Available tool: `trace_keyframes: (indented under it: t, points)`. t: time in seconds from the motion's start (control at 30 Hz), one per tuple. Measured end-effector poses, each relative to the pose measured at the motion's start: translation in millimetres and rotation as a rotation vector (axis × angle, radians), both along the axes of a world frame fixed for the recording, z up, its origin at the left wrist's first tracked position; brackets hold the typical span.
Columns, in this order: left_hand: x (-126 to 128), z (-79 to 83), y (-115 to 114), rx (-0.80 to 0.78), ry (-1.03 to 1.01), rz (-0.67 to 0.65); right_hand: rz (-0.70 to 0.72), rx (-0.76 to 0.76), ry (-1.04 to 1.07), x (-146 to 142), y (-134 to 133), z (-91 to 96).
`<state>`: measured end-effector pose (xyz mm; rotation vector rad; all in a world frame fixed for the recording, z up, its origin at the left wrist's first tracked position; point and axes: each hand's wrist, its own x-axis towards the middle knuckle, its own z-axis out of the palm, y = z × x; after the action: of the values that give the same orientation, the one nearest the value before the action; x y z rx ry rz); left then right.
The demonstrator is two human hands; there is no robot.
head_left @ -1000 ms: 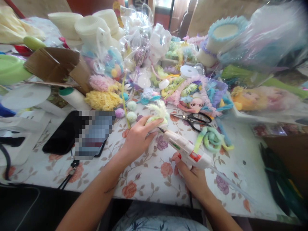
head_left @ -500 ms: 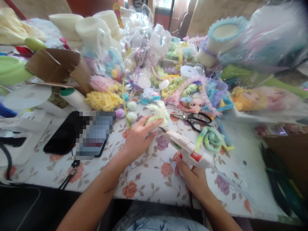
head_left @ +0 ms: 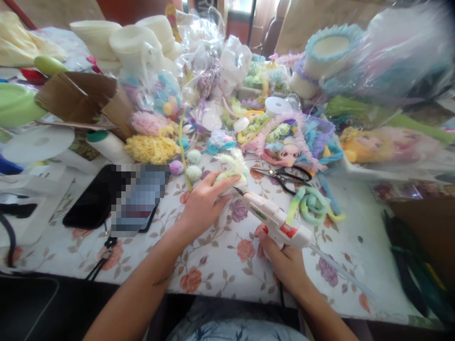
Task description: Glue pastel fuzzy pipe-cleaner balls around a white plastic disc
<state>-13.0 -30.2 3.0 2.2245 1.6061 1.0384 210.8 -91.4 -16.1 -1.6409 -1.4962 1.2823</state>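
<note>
My left hand point(head_left: 202, 204) is closed around a fluffy pale green and cream pompom piece point(head_left: 234, 168) resting on the floral tablecloth point(head_left: 220, 258). My right hand point(head_left: 286, 265) grips a white hot glue gun point(head_left: 275, 221), whose nozzle tip points up-left and sits right beside the fluffy piece, near my left fingertips. A clear glue stick juts out of the gun's rear toward the lower right.
Black scissors point(head_left: 284, 176) and a green-yellow chenille coil point(head_left: 313, 204) lie right of the gun. A doll head point(head_left: 289, 152) with pastel trim, pompoms point(head_left: 194, 163), a yellow fluffy bundle point(head_left: 152, 148), bags, foam cups and a cardboard box point(head_left: 85, 97) crowd the back. A black phone point(head_left: 117, 196) lies left.
</note>
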Motion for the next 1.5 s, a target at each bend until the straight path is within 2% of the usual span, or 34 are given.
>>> trace_keyframes:
  t: [0.23, 0.53, 0.87, 1.07, 1.5]
  points:
    - [0.1, -0.5, 1.0, 0.013, -0.018, -0.011, -0.07, 0.041, 0.002, -6.5, 1.4, 10.5]
    - [-0.5, -0.5, 1.1, 0.012, -0.015, -0.008, -0.001, 0.026, -0.024, 0.1, -0.7, 0.3]
    - [-0.9, -1.7, 1.8, 0.012, -0.018, -0.01, -0.106, 0.062, -0.021, -5.4, 2.4, 10.8]
    - [-0.7, -1.6, 1.7, 0.0, -0.031, -0.006, -0.053, 0.054, -0.004, -3.7, 2.1, 7.0]
    - [-1.0, -1.3, 1.6, 0.015, -0.026, -0.023, -0.083, 0.059, -0.033, -3.7, 2.2, 8.6]
